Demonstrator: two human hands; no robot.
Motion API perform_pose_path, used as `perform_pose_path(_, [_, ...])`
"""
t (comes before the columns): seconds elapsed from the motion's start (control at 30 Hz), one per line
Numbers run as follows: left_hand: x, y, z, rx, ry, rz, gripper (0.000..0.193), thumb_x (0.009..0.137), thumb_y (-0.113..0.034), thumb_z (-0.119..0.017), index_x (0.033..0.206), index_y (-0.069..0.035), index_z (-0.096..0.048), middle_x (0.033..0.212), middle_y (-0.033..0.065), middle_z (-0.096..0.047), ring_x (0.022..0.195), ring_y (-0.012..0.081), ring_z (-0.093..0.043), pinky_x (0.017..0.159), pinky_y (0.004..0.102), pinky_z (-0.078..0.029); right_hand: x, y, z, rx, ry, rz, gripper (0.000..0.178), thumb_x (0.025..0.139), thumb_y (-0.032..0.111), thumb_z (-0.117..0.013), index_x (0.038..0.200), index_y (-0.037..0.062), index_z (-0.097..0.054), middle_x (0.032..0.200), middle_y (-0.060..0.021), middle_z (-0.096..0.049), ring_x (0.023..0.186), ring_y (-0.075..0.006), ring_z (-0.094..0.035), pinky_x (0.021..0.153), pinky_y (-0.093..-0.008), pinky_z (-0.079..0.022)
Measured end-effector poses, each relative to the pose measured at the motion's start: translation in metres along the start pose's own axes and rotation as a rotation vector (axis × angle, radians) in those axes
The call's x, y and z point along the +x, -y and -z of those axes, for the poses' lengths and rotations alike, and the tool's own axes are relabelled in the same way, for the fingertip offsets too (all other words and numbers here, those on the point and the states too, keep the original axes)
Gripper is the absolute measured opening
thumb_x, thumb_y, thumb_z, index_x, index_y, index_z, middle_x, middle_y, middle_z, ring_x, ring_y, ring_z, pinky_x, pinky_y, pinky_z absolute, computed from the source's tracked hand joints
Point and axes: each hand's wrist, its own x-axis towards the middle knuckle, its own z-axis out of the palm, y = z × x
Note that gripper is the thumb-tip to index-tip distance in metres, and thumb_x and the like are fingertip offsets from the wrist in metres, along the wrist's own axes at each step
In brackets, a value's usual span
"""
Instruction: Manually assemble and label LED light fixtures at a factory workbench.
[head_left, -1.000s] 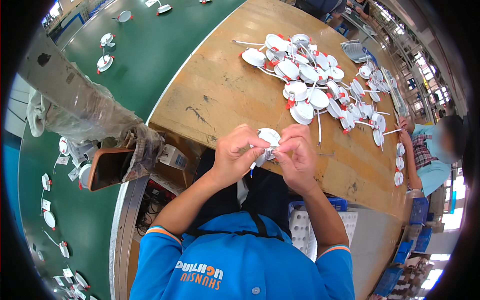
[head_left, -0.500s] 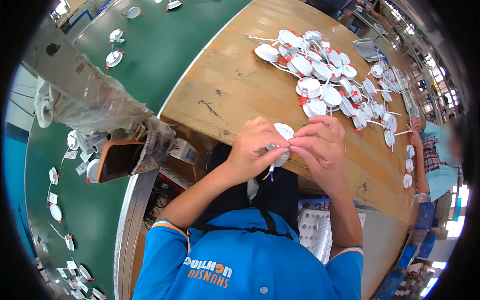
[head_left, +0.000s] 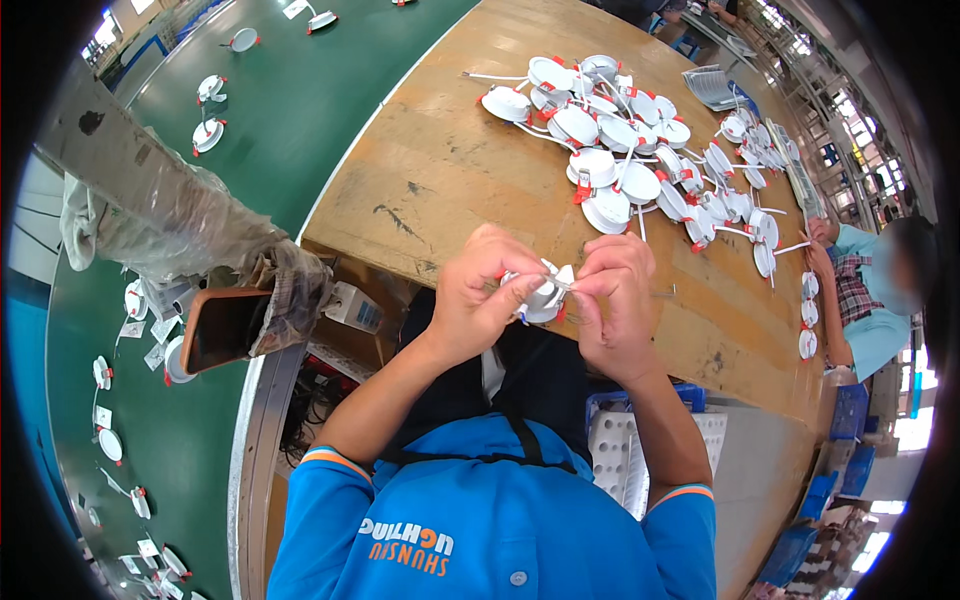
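In front of my body, at the table's near edge, is a round white downlight (head_left: 543, 306) with red-tipped spring clips. My left hand (head_left: 482, 298) is closed around its left side, thumb and fingers pinching near its top. With thumb and fingertips my right hand (head_left: 613, 303) pinches a small white piece (head_left: 564, 276) at the downlight's upper right. Whether that piece is the end of its cable or another part, I cannot tell. Fingers cover much of the lamp. Beyond my hands, a heap of similar downlights (head_left: 607, 210) with white cables lies on the wooden table (head_left: 400, 165).
On the left, a green conveyor belt (head_left: 290, 100) carries more downlights and paper slips. A plastic-wrapped post (head_left: 185, 225) holds a phone (head_left: 228, 328) beside my left arm. A blue crate (head_left: 690, 397) with white perforated trays stands below the table. Another person (head_left: 868, 290) works at the right.
The downlight has turned, and its loose wire ends no longer hang below my fingers. My hands have moved slightly left in the picture, and a white piece now shows between them.
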Motion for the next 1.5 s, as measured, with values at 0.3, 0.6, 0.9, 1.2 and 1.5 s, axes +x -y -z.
perform_pose_path(0.3, [-0.006, 0.019, -0.023, -0.433, -0.194, 0.157, 0.002, 0.080, 0.000, -0.053, 0.082, 0.001, -0.054, 0.082, 0.0079, -0.054, 0.077, 0.0116, -0.051, 0.069, 0.0228, -0.040, -0.007, -0.006, -0.001, 0.067, -0.101, -0.095, 0.016, 0.073, 0.002, -0.057, 0.080, 0.0090, -0.045, 0.082, -0.0058, -0.050, 0.087, -0.0226, -0.053, 0.088, -0.0439, -0.029])
perform_pose_path(0.6, [0.008, 0.022, -0.024, -0.484, -0.253, 0.203, 0.005, 0.085, -0.005, -0.050, 0.084, -0.001, -0.050, 0.087, 0.0085, -0.054, 0.080, 0.0118, -0.052, 0.074, 0.0251, -0.042, 0.002, -0.015, 0.001, 0.580, -0.090, -0.497, 0.020, 0.074, 0.003, -0.061, 0.090, 0.0029, -0.049, 0.096, -0.0079, -0.054, 0.099, -0.0211, -0.050, 0.091, -0.0331, -0.032])
perform_pose_path(0.9, [0.013, 0.023, -0.028, -0.546, -0.315, 0.232, 0.001, 0.083, 0.000, -0.050, 0.084, -0.001, -0.049, 0.088, 0.0086, -0.054, 0.082, 0.0112, -0.051, 0.075, 0.0241, -0.041, 0.004, -0.038, 0.004, 0.623, -0.117, -0.532, 0.049, 0.071, 0.008, -0.065, 0.114, 0.0014, -0.042, 0.111, -0.0067, -0.052, 0.112, -0.0157, -0.040, 0.095, -0.0332, -0.028])
perform_pose_path(1.2, [0.015, 0.034, -0.022, -0.483, -0.177, 0.210, 0.005, 0.081, 0.003, -0.050, 0.085, -0.001, -0.049, 0.085, 0.0073, -0.052, 0.081, 0.0122, -0.050, 0.075, 0.0242, -0.041, 0.012, -0.051, -0.003, 0.731, 0.176, -0.600, 0.027, 0.075, 0.015, -0.063, 0.100, 0.0048, -0.057, 0.097, -0.0036, -0.056, 0.098, -0.0154, -0.046, 0.088, -0.0327, -0.033])
perform_pose_path(1.5, [0.028, 0.043, -0.005, -0.436, -0.256, 0.133, 0.004, 0.079, 0.003, -0.052, 0.080, -0.001, -0.051, 0.079, 0.0049, -0.050, 0.073, 0.0102, -0.048, 0.066, 0.0224, -0.039, 0.019, -0.031, -0.004, 0.158, -0.064, -0.197, 0.010, 0.064, 0.010, -0.068, 0.071, 0.0065, -0.062, 0.068, -0.0034, -0.053, 0.085, -0.0216, -0.049, 0.074, -0.0326, -0.034])
